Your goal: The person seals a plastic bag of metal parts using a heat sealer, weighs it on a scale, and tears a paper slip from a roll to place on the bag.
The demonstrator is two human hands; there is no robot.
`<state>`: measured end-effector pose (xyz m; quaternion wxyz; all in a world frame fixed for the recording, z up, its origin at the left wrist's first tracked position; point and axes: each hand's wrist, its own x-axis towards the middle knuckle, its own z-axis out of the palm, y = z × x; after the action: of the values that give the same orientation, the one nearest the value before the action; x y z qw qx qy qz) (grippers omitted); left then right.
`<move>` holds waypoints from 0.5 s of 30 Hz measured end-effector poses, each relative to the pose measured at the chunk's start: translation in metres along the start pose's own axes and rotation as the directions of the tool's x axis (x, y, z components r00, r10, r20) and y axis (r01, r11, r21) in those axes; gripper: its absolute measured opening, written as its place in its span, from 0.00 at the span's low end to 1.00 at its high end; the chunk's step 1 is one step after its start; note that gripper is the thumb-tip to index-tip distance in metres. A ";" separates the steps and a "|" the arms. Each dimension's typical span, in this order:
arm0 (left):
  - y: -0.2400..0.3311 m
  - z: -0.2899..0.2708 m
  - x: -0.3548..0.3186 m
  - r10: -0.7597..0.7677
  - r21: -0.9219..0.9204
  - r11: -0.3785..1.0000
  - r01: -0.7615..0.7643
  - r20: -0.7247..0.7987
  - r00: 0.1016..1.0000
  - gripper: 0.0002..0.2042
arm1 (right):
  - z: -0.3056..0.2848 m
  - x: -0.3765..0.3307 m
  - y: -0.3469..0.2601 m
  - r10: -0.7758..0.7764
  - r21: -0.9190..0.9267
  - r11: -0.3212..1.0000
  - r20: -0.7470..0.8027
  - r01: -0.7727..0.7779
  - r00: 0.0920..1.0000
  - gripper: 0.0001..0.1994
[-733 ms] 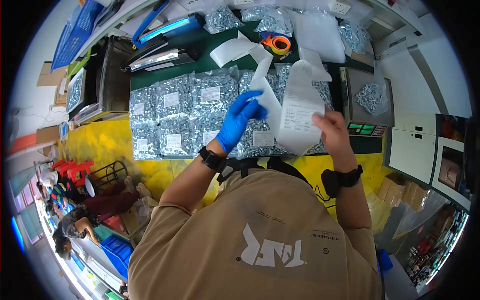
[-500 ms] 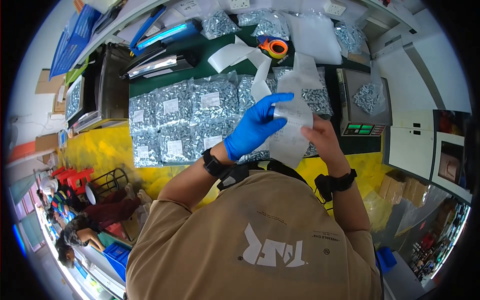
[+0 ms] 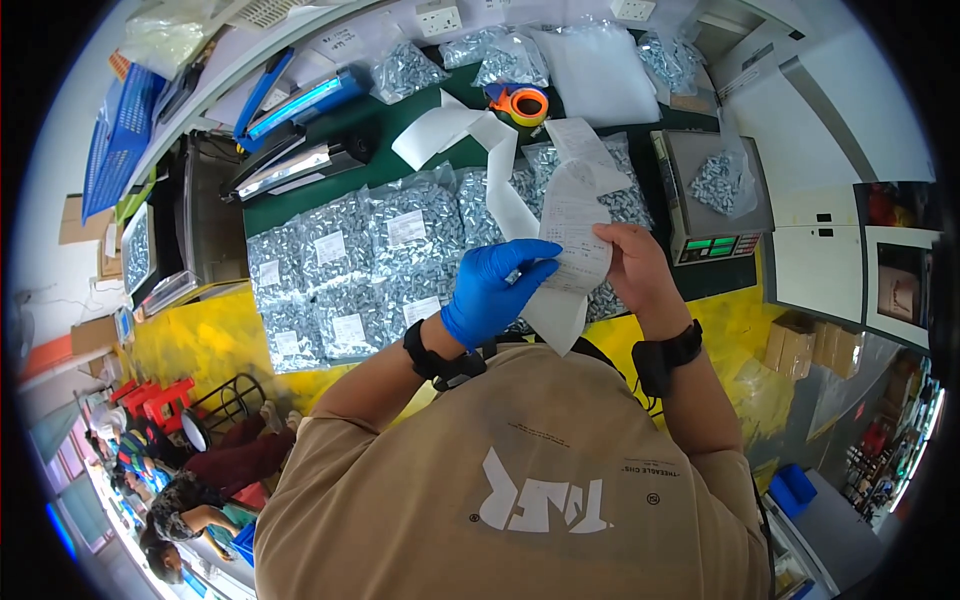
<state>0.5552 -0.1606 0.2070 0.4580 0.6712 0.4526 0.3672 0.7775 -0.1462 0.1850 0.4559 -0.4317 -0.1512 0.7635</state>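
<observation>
Pinched between two hands, a long white strip of label backing paper (image 3: 572, 235) hangs just right of the frame's middle. Left hand (image 3: 497, 290), in a blue glove, has its fingers curled with the tips pressed against the strip's left edge; the bare right hand (image 3: 637, 272) closes thumb and fingers on the right edge at about the same height. Both grips are closed on the paper, not spread.

At the far left of the frame a blue plastic crate (image 3: 112, 150) and a dark bag sealer (image 3: 290, 160) sit on the bench. Moving right, rows of clear bags of small metal parts (image 3: 350, 260), each with a white label, lie flat on the green mat (image 3: 300, 205), touching one another. The strip trails upward from the hands toward an orange tape dispenser (image 3: 522, 103) in the upper middle, with loose white sheets beside it. Right of the hands stands a weighing scale (image 3: 712, 205) with a small bag of parts on its pan.

The strip looks thin, light and limp: it curls and folds under its own weight, and would likely tear or crease if pulled hard. Its coated face is probably slick, so holding it at the edges with fingertip pressure, both hands close together, seems soundest.
</observation>
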 end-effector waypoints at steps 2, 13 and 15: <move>-0.005 -0.003 0.007 0.004 0.030 1.000 -0.003 -0.012 1.000 0.10 | -0.008 0.010 0.001 -0.003 -0.010 1.000 -0.007 0.003 1.000 0.10; -0.089 -0.069 0.034 -0.303 -0.528 0.849 0.018 -0.459 0.835 0.06 | -0.023 -0.002 -0.124 -0.497 0.136 0.807 -0.369 0.575 0.785 0.18; -0.140 -0.071 0.020 -0.345 -0.490 0.867 0.095 -0.452 0.822 0.06 | -0.014 -0.020 -0.160 -0.578 0.083 0.747 -0.410 0.660 0.706 0.21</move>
<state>0.4595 -0.0977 0.0980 0.4980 0.3628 0.5401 0.5733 0.8835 -0.0786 0.2868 0.7518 -0.4324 -0.1154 0.4843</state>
